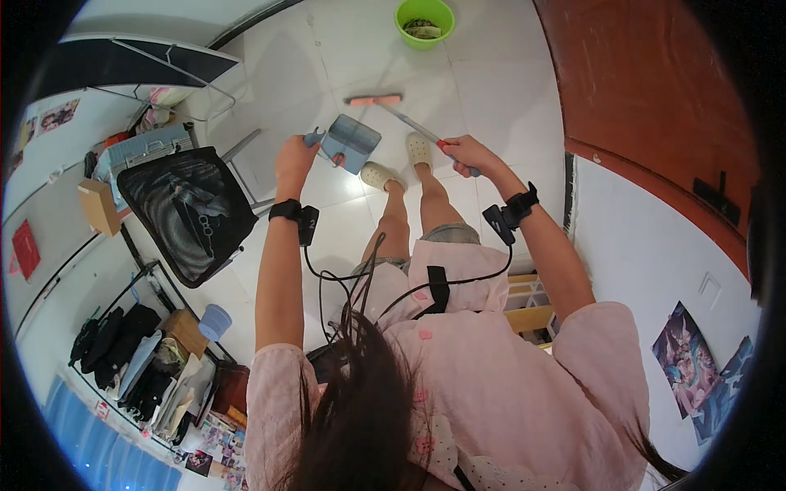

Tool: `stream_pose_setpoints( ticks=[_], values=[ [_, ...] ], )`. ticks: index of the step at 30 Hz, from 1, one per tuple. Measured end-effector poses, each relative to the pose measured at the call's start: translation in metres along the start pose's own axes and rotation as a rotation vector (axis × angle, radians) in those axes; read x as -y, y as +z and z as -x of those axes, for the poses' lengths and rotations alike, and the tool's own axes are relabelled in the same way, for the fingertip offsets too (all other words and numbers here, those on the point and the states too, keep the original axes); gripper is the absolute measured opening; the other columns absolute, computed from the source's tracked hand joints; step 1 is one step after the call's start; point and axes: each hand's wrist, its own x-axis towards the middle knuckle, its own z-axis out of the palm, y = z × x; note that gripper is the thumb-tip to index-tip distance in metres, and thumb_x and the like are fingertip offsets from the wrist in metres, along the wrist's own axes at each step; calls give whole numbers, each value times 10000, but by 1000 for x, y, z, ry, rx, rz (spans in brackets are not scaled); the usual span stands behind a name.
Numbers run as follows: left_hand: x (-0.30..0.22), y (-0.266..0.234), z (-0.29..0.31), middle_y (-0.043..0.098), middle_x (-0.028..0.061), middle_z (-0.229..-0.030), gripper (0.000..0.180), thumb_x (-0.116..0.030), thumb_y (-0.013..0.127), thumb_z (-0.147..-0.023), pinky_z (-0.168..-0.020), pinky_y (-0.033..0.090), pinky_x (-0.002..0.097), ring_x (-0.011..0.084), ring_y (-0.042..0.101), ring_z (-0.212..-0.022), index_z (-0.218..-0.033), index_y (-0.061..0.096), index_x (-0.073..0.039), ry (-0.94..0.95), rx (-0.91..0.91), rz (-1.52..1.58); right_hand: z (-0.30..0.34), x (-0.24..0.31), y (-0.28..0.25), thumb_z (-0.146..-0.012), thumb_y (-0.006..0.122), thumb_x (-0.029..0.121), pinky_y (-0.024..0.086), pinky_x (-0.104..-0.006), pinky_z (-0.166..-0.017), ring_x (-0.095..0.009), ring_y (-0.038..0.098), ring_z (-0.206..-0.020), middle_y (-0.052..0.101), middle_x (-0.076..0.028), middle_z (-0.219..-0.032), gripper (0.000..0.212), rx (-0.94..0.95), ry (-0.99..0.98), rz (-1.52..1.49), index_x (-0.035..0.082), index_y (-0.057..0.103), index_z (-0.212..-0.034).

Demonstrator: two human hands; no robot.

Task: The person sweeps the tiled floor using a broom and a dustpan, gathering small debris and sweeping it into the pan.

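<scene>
My left hand [295, 159] is closed round the grey handle of a blue-grey dustpan [352, 141], held out in front of my feet. Gripped in my right hand [473, 154] is a broom [419, 128] with a grey pole and a red part near the hand. Its pink-orange head [375, 100] reaches the floor beyond the dustpan, apart from it. Whether anything lies in the dustpan I cannot make out clearly.
A green bin [424, 24] with some rubbish inside stands on the tiled floor [483, 90] ahead. At the left are a black mesh chair [190, 217] and a clothes rack [135, 360]. A brown door [630, 90] is at the right. Cables hang from my wrist straps.
</scene>
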Motion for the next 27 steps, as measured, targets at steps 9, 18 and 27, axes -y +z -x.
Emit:
stream_pose_setpoints(
  ticks=[9,18,27],
  values=[
    [2,3,9,615,181,-815,327,-331,594,-724,-672,473,411,337,592,-773,-888,635,-51,-20,38,-59,-57,-12,38,-856,458,183,296,-202,-340,-63,347,-402,403,4,-532,149,132,97,-464,39,476,-823],
    [26,-18,27,610,189,-813,339,-345,601,-728,-664,462,409,353,582,-783,-881,622,-44,-14,-12,-16,-27,-4,23,-865,452,168,256,-149,-334,-17,323,-418,400,18,-579,139,411,188,-561,33,468,-895],
    [29,-58,74,606,179,-809,306,-236,569,-698,-675,457,405,343,577,-797,-960,610,-83,91,11,-48,103,-24,-65,-861,491,249,262,-173,-317,-36,338,-378,415,-1,-523,248,-46,51,-156,68,563,-1015]
  ],
)
